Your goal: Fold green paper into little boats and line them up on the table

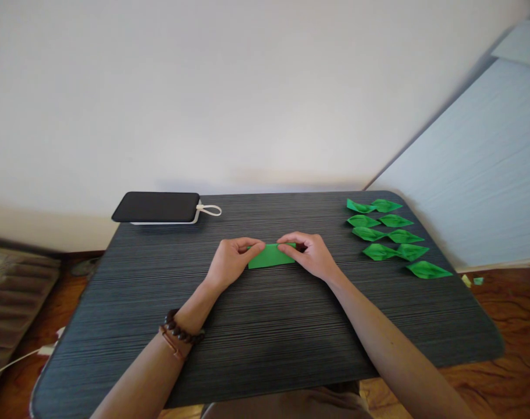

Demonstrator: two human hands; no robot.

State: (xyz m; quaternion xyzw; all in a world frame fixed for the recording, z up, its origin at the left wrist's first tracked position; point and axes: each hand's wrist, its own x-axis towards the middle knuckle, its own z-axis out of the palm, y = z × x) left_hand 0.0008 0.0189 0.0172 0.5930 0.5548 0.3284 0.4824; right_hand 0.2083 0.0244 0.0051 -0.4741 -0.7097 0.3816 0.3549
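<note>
A small green rectangle of paper (pixel 271 257) is held over the middle of the dark table, its long side running left to right. My left hand (pixel 233 256) pinches the upper left part of the sheet between thumb and fingers. At the upper right part, my right hand (pixel 310 251) grips the same sheet with thumb and fingertips. Whether the paper's top edge is folded over cannot be made out. On the table's right side lie several folded green paper leaves (pixel 389 235), most in pairs, with a single leaf (pixel 429 269) nearest me.
A black phone (pixel 157 207) rests on a white block at the table's back left, a white cable loop (pixel 211 210) sticking out. The dark ribbed table (pixel 265 337) meets a white wall behind. A pale panel (pixel 474 163) stands at right. Paper scraps (pixel 466 280) lie on the floor.
</note>
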